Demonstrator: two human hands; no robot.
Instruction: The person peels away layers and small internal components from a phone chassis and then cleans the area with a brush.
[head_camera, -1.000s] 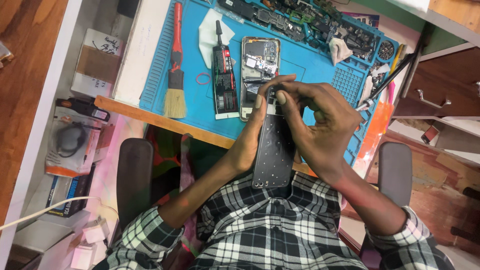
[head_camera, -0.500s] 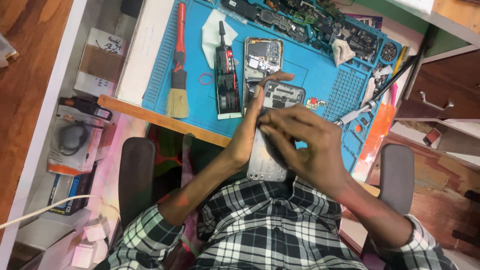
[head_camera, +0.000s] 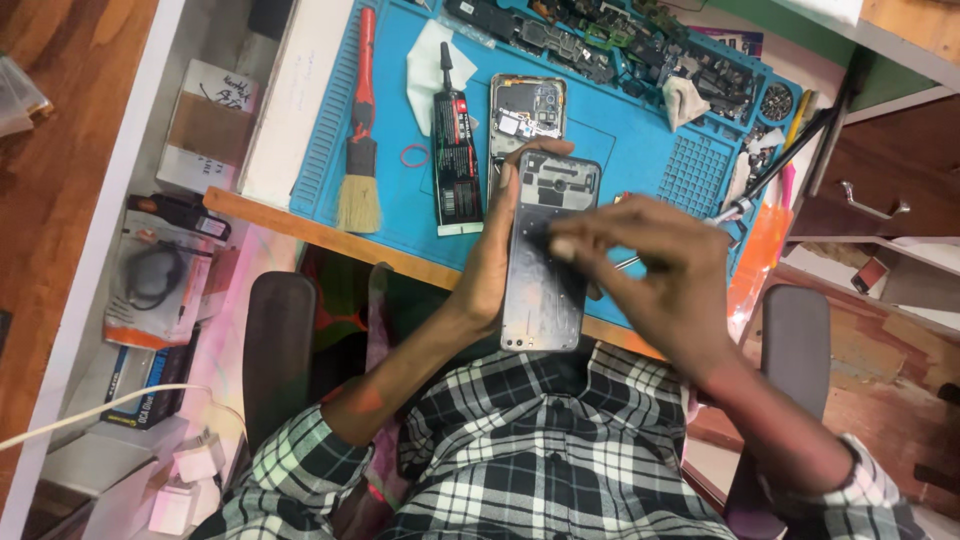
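Blue silicone matting (head_camera: 620, 150) covers the workbench where a person in a checked shirt (head_camera: 540, 450) sits with a dark phone back panel (head_camera: 547, 255) held upright above the lap, at the bench's near edge. The left hand (head_camera: 495, 250) wraps the panel's left edge from behind, thumb and fingers closed on it. The right hand (head_camera: 655, 275) is blurred across the panel's front, fingertips (head_camera: 562, 247) pressed together on its inner face; whether they pinch anything small cannot be told. Just beyond the panel, an opened phone (head_camera: 527, 110) lies flat on the mat, its internals showing. A black adhesive tube (head_camera: 455, 140) rests beside it, with a red rubber band (head_camera: 413, 155) and a red-handled brush (head_camera: 360, 130) farther left. Loose phone parts (head_camera: 600, 40) crowd the mat's far edge.
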